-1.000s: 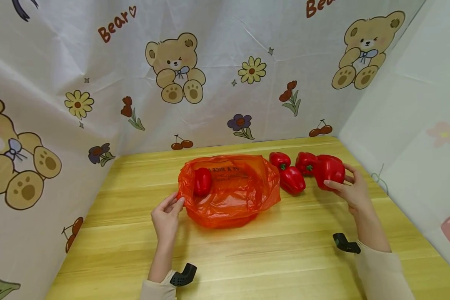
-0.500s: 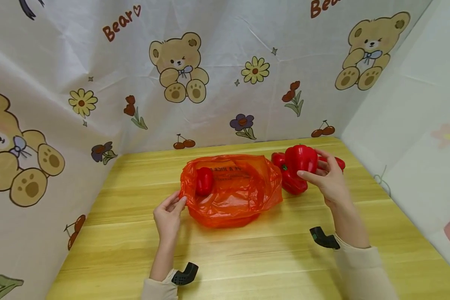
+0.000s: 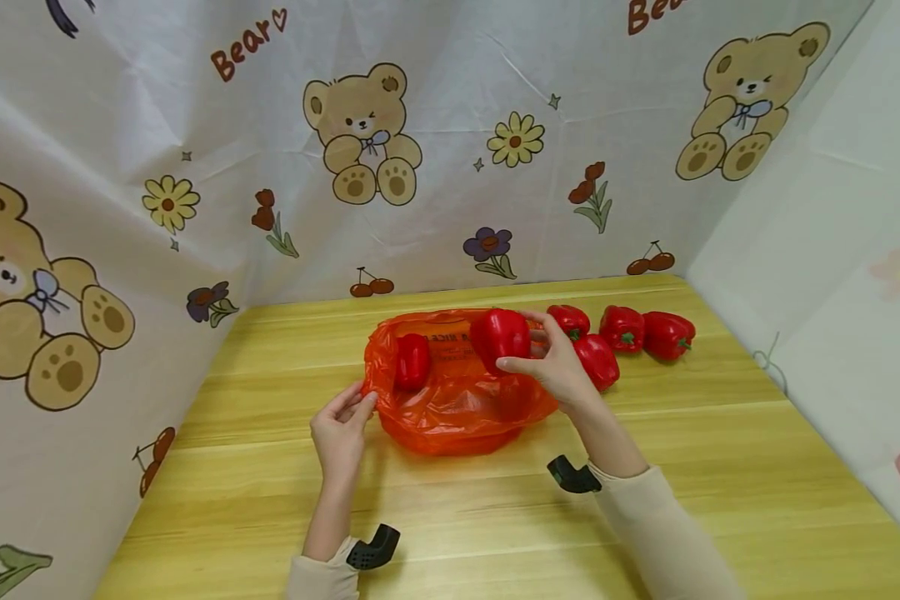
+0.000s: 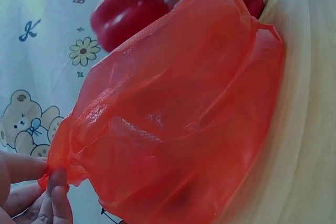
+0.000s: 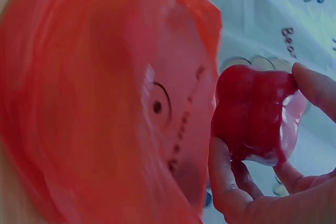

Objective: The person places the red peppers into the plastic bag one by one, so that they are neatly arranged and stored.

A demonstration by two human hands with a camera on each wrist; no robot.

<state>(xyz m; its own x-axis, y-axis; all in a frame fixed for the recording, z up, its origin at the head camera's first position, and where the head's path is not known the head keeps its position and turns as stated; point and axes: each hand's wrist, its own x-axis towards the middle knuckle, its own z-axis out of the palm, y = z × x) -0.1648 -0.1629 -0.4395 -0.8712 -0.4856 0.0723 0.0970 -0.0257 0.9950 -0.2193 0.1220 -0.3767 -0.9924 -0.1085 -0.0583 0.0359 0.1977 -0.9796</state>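
Observation:
An orange-red plastic bag (image 3: 450,425) stands with its mouth spread open on the wooden table. My left hand (image 3: 342,425) pinches the left edge of its rim; in the left wrist view the thumb and fingers (image 4: 58,187) bunch the film. Inside the bag, at the left, one red bell pepper (image 3: 412,362) shows. My right hand (image 3: 558,367) grips another red bell pepper (image 3: 501,340) over the bag's mouth. The right wrist view shows this held pepper (image 5: 257,114) between thumb and fingers, beside the printed bag wall (image 5: 173,103).
Several more red bell peppers (image 3: 622,329) lie to the right of the bag, near the back of the table (image 3: 720,450). A cloth with printed bears (image 3: 363,133) hangs behind, and a pale wall (image 3: 832,208) borders the right side.
My right hand has carried its bell pepper leftward from the right side, past the other peppers, to over the bag. My left hand keeps its pinch on the rim.

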